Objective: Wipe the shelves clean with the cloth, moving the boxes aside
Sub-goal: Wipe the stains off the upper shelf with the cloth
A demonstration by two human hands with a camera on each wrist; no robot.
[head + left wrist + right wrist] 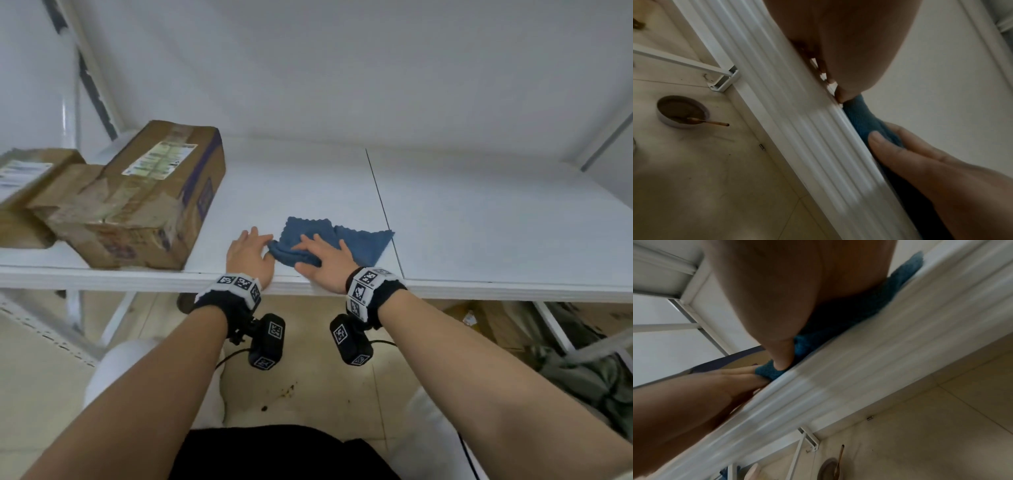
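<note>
A blue cloth (pixel 356 240) lies partly folded near the front edge of the white shelf (pixel 479 212). My right hand (pixel 322 255) lies flat on the cloth's left part with fingers spread, and its thumb (pixel 783 358) presses the folded front edge. My left hand (pixel 250 251) rests flat on the shelf just left of the cloth, its thumb side touching the cloth's end (pixel 859 116). A large taped cardboard box (pixel 147 195) stands at the shelf's left, a hand's width from my left hand. A smaller box (pixel 30 178) sits behind it.
A thin seam (pixel 378 195) splits the shelf board right of the cloth. A white upright (pixel 99 99) rises at the back left. Cardboard and bags (pixel 507 329) fill the lower shelf on the right. A bowl with a stick (pixel 682 112) stands on the floor.
</note>
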